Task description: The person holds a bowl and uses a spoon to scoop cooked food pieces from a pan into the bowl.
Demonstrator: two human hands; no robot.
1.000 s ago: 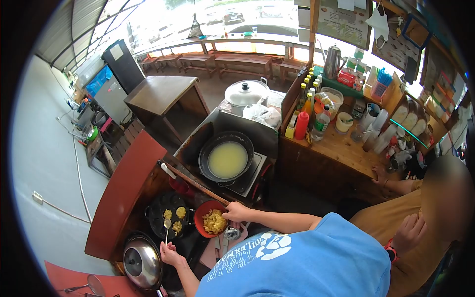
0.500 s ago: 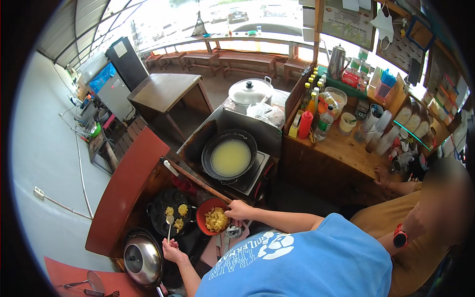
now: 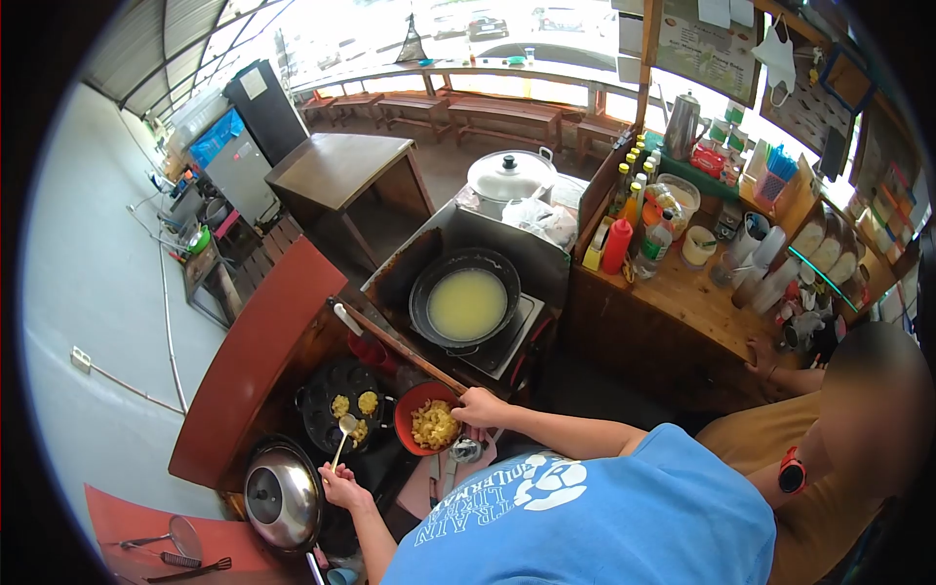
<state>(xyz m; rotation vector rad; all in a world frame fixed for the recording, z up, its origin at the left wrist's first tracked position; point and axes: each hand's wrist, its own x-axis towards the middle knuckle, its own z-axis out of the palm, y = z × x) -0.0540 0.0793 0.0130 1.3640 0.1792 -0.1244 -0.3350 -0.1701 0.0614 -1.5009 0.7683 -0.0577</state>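
My left hand (image 3: 341, 483) is closed round the handle of a spoon (image 3: 345, 429), whose bowl is over a black moulded pan (image 3: 315, 414). Several yellow lumps of food (image 3: 368, 402) sit in the pan's hollows. Beside the pan, my right hand (image 3: 480, 409) grips the rim of a red bowl (image 3: 402, 417), which holds chopped yellow food (image 3: 434, 425). Just below the bowl lie a metal scoop (image 3: 466, 449) and other utensils on a pink board (image 3: 417, 490).
A wok of pale yellow liquid (image 3: 468, 304) sits on a stove beyond the wooden partition. A lidded steel pan (image 3: 281, 497) is at lower left. Bottles and a red squeeze bottle (image 3: 616, 246) stand on the right counter. A person in brown (image 3: 760, 439) is at the right.
The view has shifted, so the surroundings appear further right. The spoon has moved within the pan to the lower lump of food. My right hand stays on the bowl.
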